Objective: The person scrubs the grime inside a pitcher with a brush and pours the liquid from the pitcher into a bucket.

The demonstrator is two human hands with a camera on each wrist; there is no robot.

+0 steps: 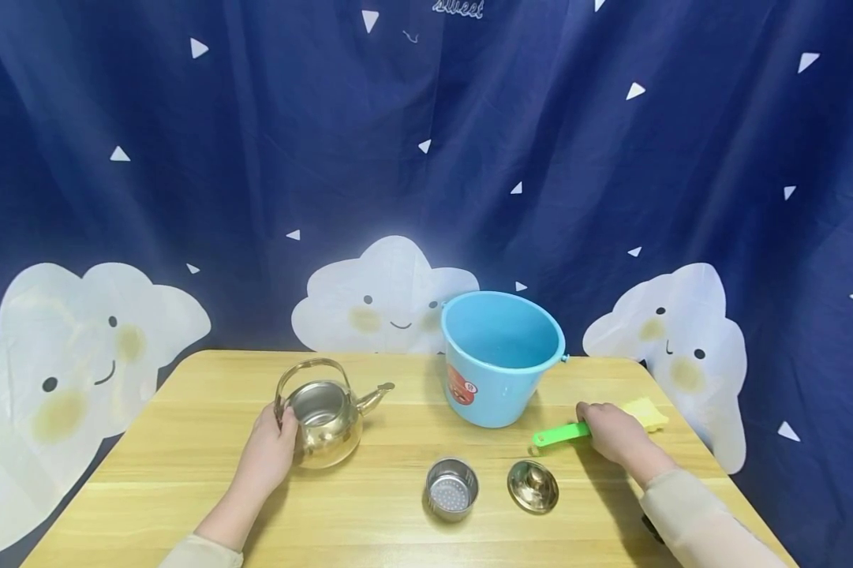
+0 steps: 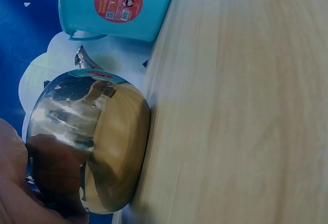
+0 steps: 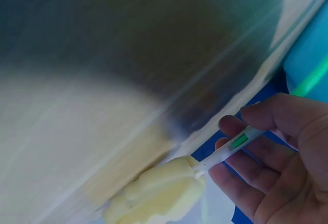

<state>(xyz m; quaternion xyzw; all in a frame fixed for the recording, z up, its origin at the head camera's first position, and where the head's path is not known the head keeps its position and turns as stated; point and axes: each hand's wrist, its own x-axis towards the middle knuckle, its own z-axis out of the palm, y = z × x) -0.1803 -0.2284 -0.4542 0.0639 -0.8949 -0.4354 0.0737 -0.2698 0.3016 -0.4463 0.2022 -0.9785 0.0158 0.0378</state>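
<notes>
In the head view, my left hand [image 1: 266,450] holds a shiny gold kettle [image 1: 332,443] by its near left side, thumb at the rim beside the raised handle. The kettle is lidless, its spout pointing right; its rounded body [image 2: 115,137] fills much of the left wrist view. My right hand [image 1: 614,432] grips a sponge brush by its green and white handle [image 1: 559,435], low over the table's right side. The brush's yellow sponge head [image 3: 159,190] points away from the thumb in the right wrist view.
A light blue bucket [image 1: 493,394] stands at the back, right of the kettle. Nearer the front are a metal strainer cup [image 1: 451,491] with a perforated bottom and a gold lid [image 1: 533,487] with a knob. The wooden table [image 1: 369,521] meets a dark blue curtain [image 1: 355,158] behind.
</notes>
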